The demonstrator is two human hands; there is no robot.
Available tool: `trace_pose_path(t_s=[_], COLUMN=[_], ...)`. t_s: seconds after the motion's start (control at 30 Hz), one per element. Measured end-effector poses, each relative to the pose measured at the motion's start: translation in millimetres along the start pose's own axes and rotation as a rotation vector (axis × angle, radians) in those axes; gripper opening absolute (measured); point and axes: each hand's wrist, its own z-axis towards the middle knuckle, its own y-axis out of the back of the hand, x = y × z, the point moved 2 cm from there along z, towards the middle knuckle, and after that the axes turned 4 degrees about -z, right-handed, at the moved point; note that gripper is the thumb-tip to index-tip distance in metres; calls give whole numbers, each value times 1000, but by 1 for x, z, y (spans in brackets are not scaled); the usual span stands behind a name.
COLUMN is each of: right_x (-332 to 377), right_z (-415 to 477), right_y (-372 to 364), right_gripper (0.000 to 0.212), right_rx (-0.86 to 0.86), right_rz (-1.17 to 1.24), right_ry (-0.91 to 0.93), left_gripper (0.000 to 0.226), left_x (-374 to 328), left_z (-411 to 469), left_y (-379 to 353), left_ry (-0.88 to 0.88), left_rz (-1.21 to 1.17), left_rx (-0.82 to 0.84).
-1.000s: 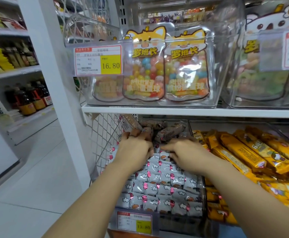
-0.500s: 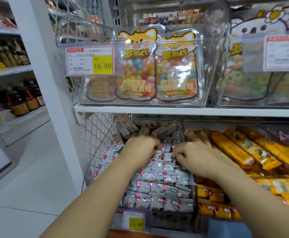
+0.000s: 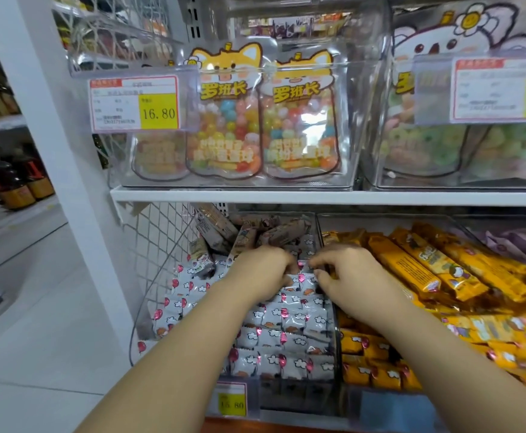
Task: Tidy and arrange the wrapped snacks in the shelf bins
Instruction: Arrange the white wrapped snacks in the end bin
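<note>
Head view: held left hand (image 3: 260, 270) and right hand (image 3: 351, 275) inside clear plastic shelf bin (image 3: 299, 398) filled with small white wrapped snacks with pink balloon prints (image 3: 286, 339). Pinched snacks at bin's middle with curled fingers of both hands, just beside long orange wrapped bars (image 3: 411, 267) at right.

White shelf (image 3: 193, 195), two clear bins (image 3: 361, 104) side by side on it, candy bags (image 3: 227, 120) inside.

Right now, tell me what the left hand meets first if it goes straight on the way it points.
Likely the brown wrapped snacks piled just beyond the left hand; depth is unclear.
</note>
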Motion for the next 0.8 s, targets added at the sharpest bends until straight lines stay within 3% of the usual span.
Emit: trace_pose_path(t_s=[0.1, 0.23, 0.47, 0.6, 0.7, 0.8], right_x=[-1, 1, 27, 57, 76, 85], right_z=[0, 1, 2, 7, 9, 19], right_y=[-1, -1, -5, -18, -33, -41], right_gripper=[27, 28, 24, 29, 40, 48], right_rx=[-3, -8, 1, 105, 209, 226], right_rz=[0, -34, -29, 102, 129, 127], right_ry=[-7, -23, 17, 75, 119, 104], left_gripper=[12, 19, 23, 28, 36, 46], left_x=[-1, 2, 34, 57, 65, 66], left_z=[2, -8, -63, -85, -94, -94], left_y=[-1, 5, 27, 19, 8, 1], left_ry=[6, 30, 163, 256, 277, 308], left_rz=[-124, -243, -229, -334, -401, -408], left_rx=[11, 13, -460, -609, -601, -473])
